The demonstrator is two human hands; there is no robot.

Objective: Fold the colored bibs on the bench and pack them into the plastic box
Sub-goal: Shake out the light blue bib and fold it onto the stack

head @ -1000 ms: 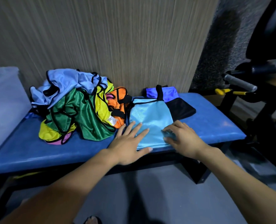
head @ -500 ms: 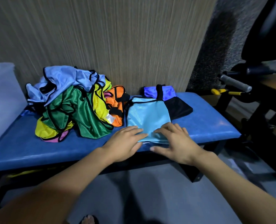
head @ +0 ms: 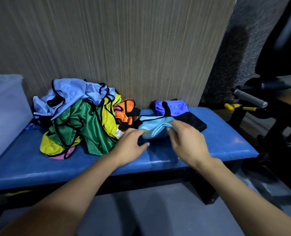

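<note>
Much of your light blue bib [head: 155, 127] is hidden under your own hands, and its far end is blurred, so you cannot tell how many layers it has. The plastic box [head: 4, 114] is cut off at the left edge; only a cloudy wall shows. The pile of unfolded bibs [head: 76, 116] covers itself, with green, yellow, orange, pink and pale blue pieces tangled together.

Your right hand [head: 186, 142] reaches forward, palm down, its fingers [head: 173, 124] curled over the raised fold of the light blue bib and pinching it. Your left hand [head: 132, 143] lies beside it, palm down, fingers relaxed and nearly straight, touching the bib's near left corner.

The bib sits on the blue worktop [head: 223, 143], between the pile and the folded purple bib [head: 172, 108] and black bib [head: 190, 120] behind it.
</note>
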